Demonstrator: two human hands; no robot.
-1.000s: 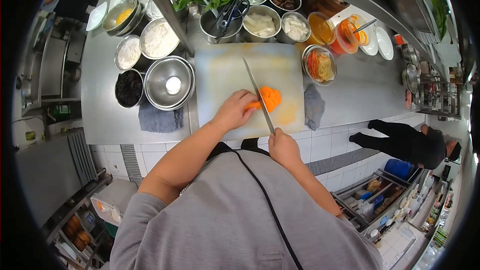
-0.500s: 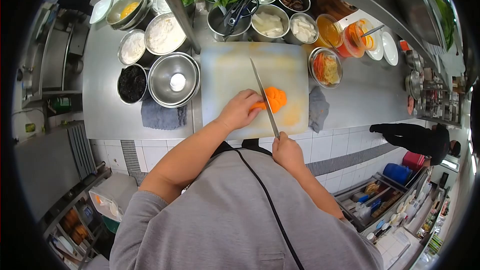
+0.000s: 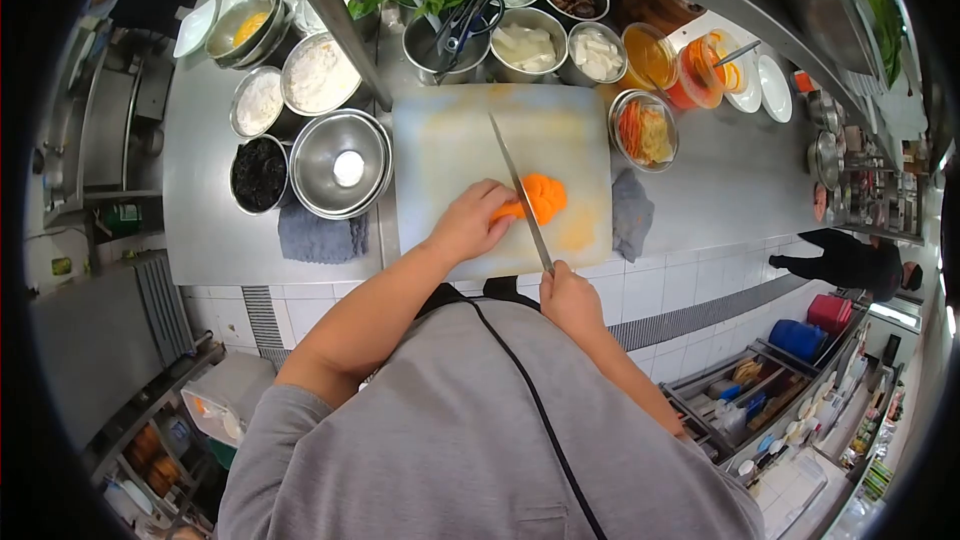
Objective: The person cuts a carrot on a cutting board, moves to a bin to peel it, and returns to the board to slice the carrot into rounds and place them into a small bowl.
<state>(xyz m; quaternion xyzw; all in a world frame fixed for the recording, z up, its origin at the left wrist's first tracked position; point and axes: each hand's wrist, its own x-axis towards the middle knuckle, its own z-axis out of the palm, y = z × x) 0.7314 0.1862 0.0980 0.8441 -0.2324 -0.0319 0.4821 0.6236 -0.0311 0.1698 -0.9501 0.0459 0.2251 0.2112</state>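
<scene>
My left hand (image 3: 470, 222) is closed around a piece of carrot (image 3: 508, 210) on the white cutting board (image 3: 440, 145), fingertips curled close to the blade. A long knife (image 3: 519, 187) is gripped by its handle in my right hand (image 3: 572, 298) near the board's front edge. The blade points away from me and lies between the held carrot and a fan of thin orange slices (image 3: 547, 200). The slices overlap just right of the blade. The fingers hide part of the held piece.
Stacked steel bowls (image 3: 340, 202) and a grey cloth (image 3: 322, 235) sit left of the board; another cloth (image 3: 632, 215) lies right. Ingredient bowls line the back, with scissors (image 3: 465, 25) in one. A metal shelf post (image 3: 345, 40) stands behind. A person (image 3: 850, 262) is far right.
My view has shifted slightly, moving the board a little left in the picture. Both hands and the knife stay nearly in place against the carrot. The distant person at right has shifted.
</scene>
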